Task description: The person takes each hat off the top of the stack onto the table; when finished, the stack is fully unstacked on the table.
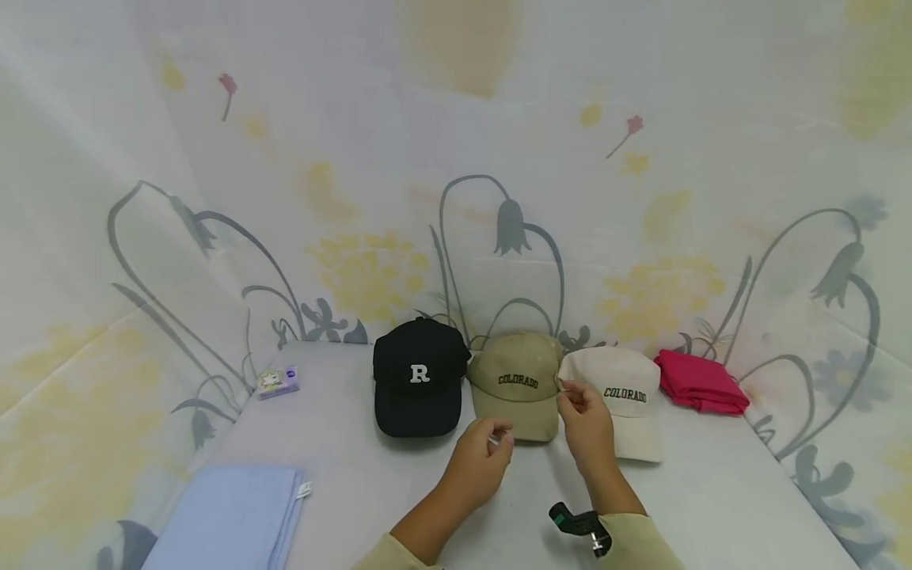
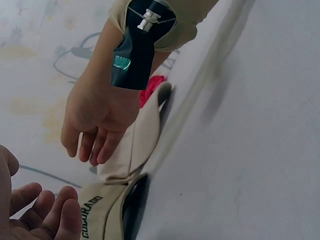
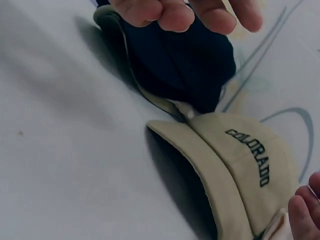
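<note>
A khaki cap (image 1: 518,364) lettered COLORADO sits in the middle of the row, its brim toward me. My left hand (image 1: 479,461) hovers in front of that brim, its fingers loosely bent, with nothing visible in them. Over on the other side, my right hand (image 1: 590,431) has its fingertips right at the khaki cap's edge, where it meets a cream COLORADO cap (image 1: 609,372). This hand covers part of the cream cap. In the left wrist view the right hand's fingers (image 2: 102,142) hang loosely above the cream cap.
To the left stands a black cap (image 1: 420,376) with a white R. A folded red cloth (image 1: 701,381) lies at the right end. A small purple packet (image 1: 278,381) and a folded light-blue cloth (image 1: 228,514) lie on the left. Patterned fabric (image 1: 456,119) hangs behind the table.
</note>
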{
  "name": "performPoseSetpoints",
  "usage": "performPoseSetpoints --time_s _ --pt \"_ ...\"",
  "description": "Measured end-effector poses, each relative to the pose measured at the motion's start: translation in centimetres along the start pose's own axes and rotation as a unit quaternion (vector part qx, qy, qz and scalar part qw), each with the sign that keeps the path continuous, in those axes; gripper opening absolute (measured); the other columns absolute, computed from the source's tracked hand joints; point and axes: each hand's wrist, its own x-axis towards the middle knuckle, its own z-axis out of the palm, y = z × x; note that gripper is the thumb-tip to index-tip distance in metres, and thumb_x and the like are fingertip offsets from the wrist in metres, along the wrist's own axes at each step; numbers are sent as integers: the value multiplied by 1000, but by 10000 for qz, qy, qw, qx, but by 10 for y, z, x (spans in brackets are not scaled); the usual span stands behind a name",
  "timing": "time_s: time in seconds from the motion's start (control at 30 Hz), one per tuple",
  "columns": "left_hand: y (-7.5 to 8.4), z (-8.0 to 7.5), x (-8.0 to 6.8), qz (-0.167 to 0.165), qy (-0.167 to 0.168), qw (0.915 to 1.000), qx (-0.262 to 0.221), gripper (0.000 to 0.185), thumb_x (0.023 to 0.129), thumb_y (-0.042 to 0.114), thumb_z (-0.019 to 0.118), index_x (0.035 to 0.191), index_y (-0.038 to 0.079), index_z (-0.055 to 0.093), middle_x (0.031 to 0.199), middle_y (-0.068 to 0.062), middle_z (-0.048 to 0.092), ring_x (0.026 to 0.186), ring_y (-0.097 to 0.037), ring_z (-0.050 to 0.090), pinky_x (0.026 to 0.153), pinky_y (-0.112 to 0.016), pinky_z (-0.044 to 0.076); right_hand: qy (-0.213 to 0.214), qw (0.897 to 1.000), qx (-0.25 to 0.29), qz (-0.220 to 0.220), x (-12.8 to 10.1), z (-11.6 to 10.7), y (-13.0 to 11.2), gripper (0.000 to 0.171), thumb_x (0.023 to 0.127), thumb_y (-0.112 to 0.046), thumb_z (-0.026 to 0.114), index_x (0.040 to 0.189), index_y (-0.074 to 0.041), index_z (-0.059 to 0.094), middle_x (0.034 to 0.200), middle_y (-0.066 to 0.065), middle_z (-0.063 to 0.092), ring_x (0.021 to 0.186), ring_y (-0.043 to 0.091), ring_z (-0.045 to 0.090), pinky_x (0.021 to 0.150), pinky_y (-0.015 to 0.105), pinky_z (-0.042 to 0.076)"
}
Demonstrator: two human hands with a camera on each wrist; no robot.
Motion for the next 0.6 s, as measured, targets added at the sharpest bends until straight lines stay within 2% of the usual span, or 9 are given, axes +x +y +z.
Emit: performPoseSetpoints --time_s 0.23,0.47,0.6 --pt "-6 -29 -3 -195 681 9973 214 24 106 18 55 123 6 67 108 -1 61 80 -6 61 68 -23 52 -474 9987 183 5 -3 24 -8 32 103 -15 62 133 -4 65 116 14 66 97 14 62 75 17 53" --pt "-18 -59 -8 -257 1292 9905 381 20 106 17 57 119 7 68 103 0 62 80 -11 58 70 -24 51 -411 9990 -128 -108 -5 47 -15 27 100 -15 66 125 -5 70 112 13 72 96 16 63 74 20 51" --pt "-28 -76 -13 -367 1632 9851 392 19 105 15 57 118 5 68 102 -3 63 80 -12 58 69 -24 51 -478 9987 -100 -139 -6 62 -18 27 99 -14 67 124 -5 70 111 12 73 97 19 64 76 21 50"
